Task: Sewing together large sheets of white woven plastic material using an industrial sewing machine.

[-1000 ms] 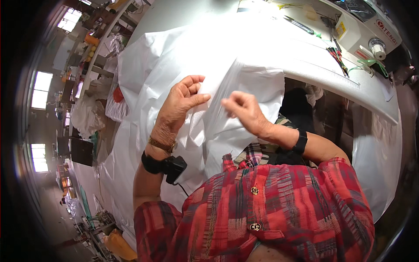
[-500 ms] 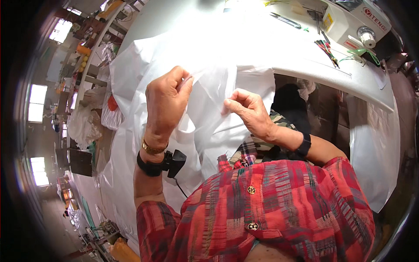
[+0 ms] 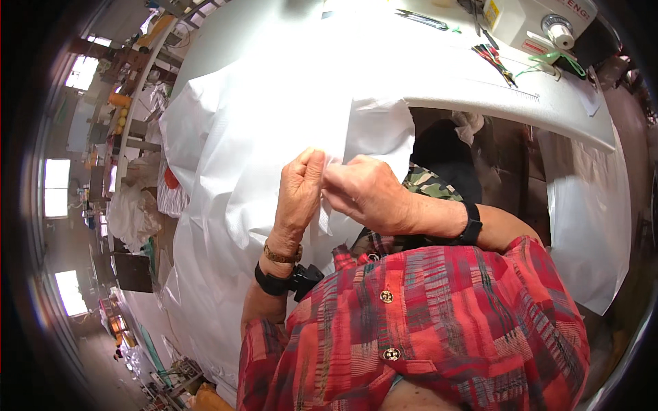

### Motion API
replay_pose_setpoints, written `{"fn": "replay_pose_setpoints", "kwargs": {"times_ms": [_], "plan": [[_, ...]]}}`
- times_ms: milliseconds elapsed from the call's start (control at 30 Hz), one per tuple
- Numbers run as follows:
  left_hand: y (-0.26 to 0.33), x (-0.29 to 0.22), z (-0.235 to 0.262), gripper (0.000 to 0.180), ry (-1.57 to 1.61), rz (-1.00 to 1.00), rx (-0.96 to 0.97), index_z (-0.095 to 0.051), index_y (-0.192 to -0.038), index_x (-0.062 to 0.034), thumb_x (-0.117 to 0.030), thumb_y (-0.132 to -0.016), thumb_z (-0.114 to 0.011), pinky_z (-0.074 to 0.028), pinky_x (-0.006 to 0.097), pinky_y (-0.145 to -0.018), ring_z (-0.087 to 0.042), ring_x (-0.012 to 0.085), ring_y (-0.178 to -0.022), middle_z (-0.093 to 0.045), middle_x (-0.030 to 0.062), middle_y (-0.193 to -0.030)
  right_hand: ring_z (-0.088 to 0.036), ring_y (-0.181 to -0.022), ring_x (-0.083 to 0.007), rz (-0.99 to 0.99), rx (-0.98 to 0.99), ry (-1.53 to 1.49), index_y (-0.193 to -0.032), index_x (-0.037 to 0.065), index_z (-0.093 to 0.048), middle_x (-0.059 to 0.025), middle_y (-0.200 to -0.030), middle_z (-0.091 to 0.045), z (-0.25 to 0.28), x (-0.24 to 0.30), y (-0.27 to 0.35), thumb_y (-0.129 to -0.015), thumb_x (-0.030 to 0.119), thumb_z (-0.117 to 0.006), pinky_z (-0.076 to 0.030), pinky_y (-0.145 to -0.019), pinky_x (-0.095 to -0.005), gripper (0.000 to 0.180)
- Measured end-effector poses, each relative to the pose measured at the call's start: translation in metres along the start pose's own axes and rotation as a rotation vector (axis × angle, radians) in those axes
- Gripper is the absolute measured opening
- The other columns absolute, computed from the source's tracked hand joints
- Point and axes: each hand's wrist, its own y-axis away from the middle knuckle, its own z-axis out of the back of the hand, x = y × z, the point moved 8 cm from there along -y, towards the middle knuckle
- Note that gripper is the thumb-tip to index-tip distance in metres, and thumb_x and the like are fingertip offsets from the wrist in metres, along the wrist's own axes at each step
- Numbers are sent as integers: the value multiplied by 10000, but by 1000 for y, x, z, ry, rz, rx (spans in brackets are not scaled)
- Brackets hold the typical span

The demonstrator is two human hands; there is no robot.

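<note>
Left hand and right hand — apart half a second ago — now right beside each other

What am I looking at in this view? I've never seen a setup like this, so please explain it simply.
There is no robot here: these are a person's two bare hands. The camera is worn on the person's head and looks down, so the picture's left is the person's left; its wide lens bends straight edges. The left hand and right hand are close together over a large, creased white sheet. How firmly they grip it is hidden from this angle. Part of the sheet lies on the pale table. Also on the table are a slim dark tool, a bundle of thin red and black pieces and a white machine with a round knob.
</note>
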Motion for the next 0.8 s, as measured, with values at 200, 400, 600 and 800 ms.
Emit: {"fn": "replay_pose_setpoints", "kwargs": {"times_ms": [200, 400, 600, 800], "plan": [[1, 11, 4, 114, 242, 119, -45, -622, -854, -28, -98, -931, -667, -393, 175, -596, -492, 11, -684, -591, -45, -767, -618, -761, -205, 333, 111, 164, -912, 108, -574, -32, -835, -609, 1, 8, 17, -780, 135, -653, -449, -659, -349, 156], [5, -11, 11, 105, 137, 55, -142, -627, -850, -22, -85, -921, -673, -403, 173, -582, -489, 5, -643, -583, -57, -729, -600, -929, -191, -481, -626, -277, -1134, 20, -568, -92, -1006, -618, 58, -123, 86, -888, 149, -685, -476, -840, -337, 302], [4, -53, 4, 111, -118, -38, -135, -630, -846, 2, -67, -932, -645, -419, 181, -582, -510, 6, -651, -589, -52, -719, -596, -883, -192, -690, -575, -170, -1068, -52, -579, -113, -898, -613, 41, -186, 106, -893, 211, -661, -476, -780, -347, 326], [3, -82, -10, 70, -455, -174, -68, -627, -857, 21, -33, -901, -633, -414, 225, -533, -512, 52, -575, -570, 20, -631, -487, -676, -65, -420, -33, -486, -852, -19, -619, -6, -690, -558, 30, -101, 73, -946, 165, -587, -432, -614, -257, 209]]}}
